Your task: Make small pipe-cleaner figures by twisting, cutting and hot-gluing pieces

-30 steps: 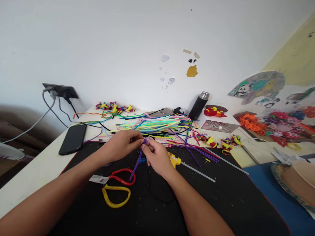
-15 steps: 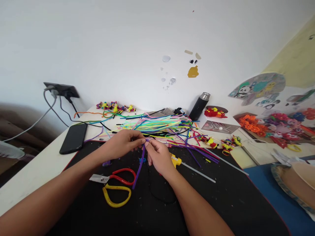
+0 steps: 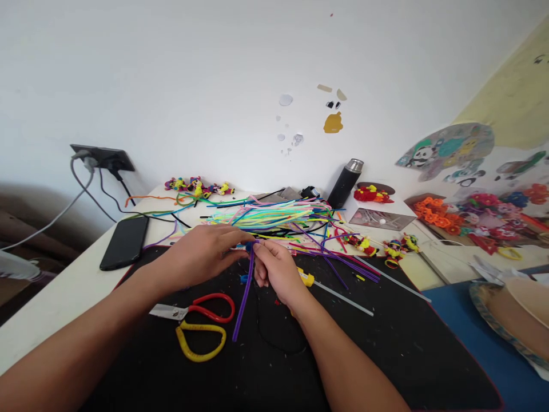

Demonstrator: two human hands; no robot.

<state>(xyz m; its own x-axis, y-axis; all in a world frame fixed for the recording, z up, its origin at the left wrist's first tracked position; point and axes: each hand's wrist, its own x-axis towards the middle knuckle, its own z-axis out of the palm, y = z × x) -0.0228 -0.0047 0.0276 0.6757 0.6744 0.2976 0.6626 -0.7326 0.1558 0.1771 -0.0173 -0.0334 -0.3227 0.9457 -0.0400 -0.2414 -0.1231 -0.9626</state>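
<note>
Both hands meet over the black mat (image 3: 369,355). My left hand (image 3: 206,252) has its fingers closed at the top of a purple pipe cleaner (image 3: 243,303). My right hand (image 3: 278,269) pinches the same top end from the other side. The purple strand hangs down between them, with a small dark blue piece at the fingertips. Scissors (image 3: 201,297) with one red and one yellow handle lie below my left hand. A yellow glue gun (image 3: 305,277), with a clear stick in its back, is partly covered by my right hand.
Behind the hands lies a heap of coloured pipe cleaners (image 3: 266,214). A phone (image 3: 124,243) is at the left, a black flask (image 3: 345,183) and a white box (image 3: 380,214) at the back right. Small figures (image 3: 199,187) and a round basket (image 3: 506,320) flank them.
My left hand has turned and its fingers now cover more of the top of the purple strand, where a dark blue piece shows. The strand hangs slightly lower. The view has shifted a little.
</note>
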